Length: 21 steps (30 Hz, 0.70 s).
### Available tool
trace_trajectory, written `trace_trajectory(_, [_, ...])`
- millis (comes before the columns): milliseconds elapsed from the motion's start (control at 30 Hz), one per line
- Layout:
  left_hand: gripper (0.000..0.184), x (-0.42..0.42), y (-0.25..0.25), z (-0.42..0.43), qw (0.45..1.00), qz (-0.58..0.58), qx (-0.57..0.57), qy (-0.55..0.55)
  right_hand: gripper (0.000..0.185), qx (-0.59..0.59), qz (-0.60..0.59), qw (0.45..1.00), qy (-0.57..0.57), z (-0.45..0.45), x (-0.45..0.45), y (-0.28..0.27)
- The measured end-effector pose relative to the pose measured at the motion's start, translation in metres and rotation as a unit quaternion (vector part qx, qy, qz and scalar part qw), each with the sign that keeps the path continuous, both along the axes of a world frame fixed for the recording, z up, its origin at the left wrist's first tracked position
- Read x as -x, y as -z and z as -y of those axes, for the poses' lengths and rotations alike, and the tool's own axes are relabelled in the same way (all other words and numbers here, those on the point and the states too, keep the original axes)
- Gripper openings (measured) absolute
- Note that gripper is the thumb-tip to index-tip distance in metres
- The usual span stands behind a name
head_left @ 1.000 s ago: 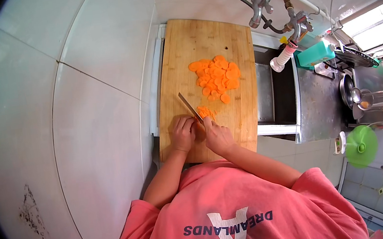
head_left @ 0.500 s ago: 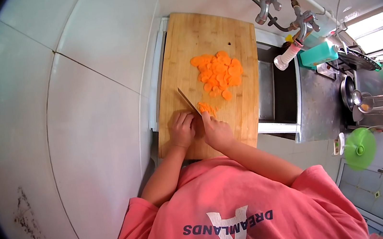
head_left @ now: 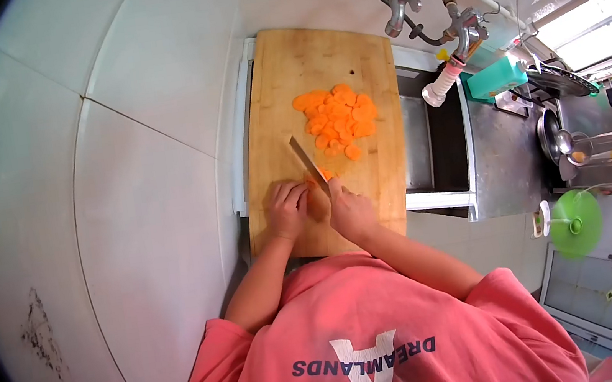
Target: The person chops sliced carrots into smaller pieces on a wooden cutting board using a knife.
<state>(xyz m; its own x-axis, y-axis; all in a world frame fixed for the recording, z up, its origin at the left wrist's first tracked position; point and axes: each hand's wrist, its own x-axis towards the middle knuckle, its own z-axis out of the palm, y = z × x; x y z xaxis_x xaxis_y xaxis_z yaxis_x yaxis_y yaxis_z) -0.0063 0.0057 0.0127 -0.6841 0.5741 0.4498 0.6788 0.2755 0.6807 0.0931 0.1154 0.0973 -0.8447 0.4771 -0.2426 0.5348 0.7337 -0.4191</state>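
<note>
A wooden cutting board [head_left: 261, 131] lies in front of me with a pile of thin round carrot slices [head_left: 343, 118] on its middle. My right hand [head_left: 352, 210] is closed round the handle of a kitchen knife [head_left: 305, 160], its blade slanting away to the upper left. Small cut carrot pieces [head_left: 328, 174] show beside the blade, partly covered by it and my fingers. My left hand [head_left: 287, 210] rests on the board left of the knife, fingers curled, with a bit of orange carrot at the fingertips; most of what it holds is hidden.
Right of the board is a metal sink [head_left: 416, 138] below two taps [head_left: 401, 4]. Beyond it a steel counter [head_left: 500, 165] carries a teal bottle [head_left: 496, 78], a pan [head_left: 548, 134] and several ladles. A green fan [head_left: 576, 223] stands at the right. A tiled wall [head_left: 149, 173] rises close on the left.
The knife and my right hand have shifted slightly right relative to the board, and the blade now covers more of the small carrot pieces. My left hand stays nearly in place. The view has turned a little.
</note>
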Motion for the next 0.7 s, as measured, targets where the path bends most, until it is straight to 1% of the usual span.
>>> trace_trajectory(67, [0.012,-0.001,0.001,0.003,0.999,0.023,-0.014,-0.023,0.037,0.008,0.028,0.999,-0.038,0.003,-0.002,0.0])
trace_trajectory(200, [0.015,-0.002,-0.001,0.015,0.999,0.036,-0.01,-0.031,0.038,0.002,0.049,0.996,-0.075,0.006,-0.003,0.011])
trace_trajectory(267, [0.019,-0.001,-0.005,0.019,0.999,0.033,0.003,-0.008,0.04,-0.012,0.059,0.994,-0.095,0.007,-0.002,0.014])
trace_trajectory(400, [0.025,-0.002,-0.006,0.02,0.999,0.029,0.016,0.003,0.038,-0.048,0.044,0.994,-0.091,0.003,-0.004,0.013])
trace_trajectory(467, [0.026,0.0,-0.003,0.022,0.998,0.031,0.044,-0.014,0.033,-0.053,0.015,0.998,-0.039,-0.002,-0.005,0.011])
trace_trajectory(500, [0.026,0.0,-0.003,0.022,0.999,0.03,0.043,-0.014,0.033,-0.053,0.014,0.998,-0.038,-0.005,-0.005,0.011])
trace_trajectory(600, [0.028,0.0,-0.004,0.02,0.998,0.047,0.038,-0.015,0.032,-0.045,0.003,0.998,-0.042,-0.007,-0.009,0.007])
trace_trajectory(667, [0.027,0.0,-0.006,0.019,0.997,0.063,0.031,-0.022,0.033,-0.038,0.045,0.994,-0.095,-0.005,-0.01,0.0])
trace_trajectory(700, [0.027,-0.002,-0.005,0.019,0.997,0.061,0.033,-0.015,0.033,-0.037,0.044,0.994,-0.088,-0.005,-0.012,0.003])
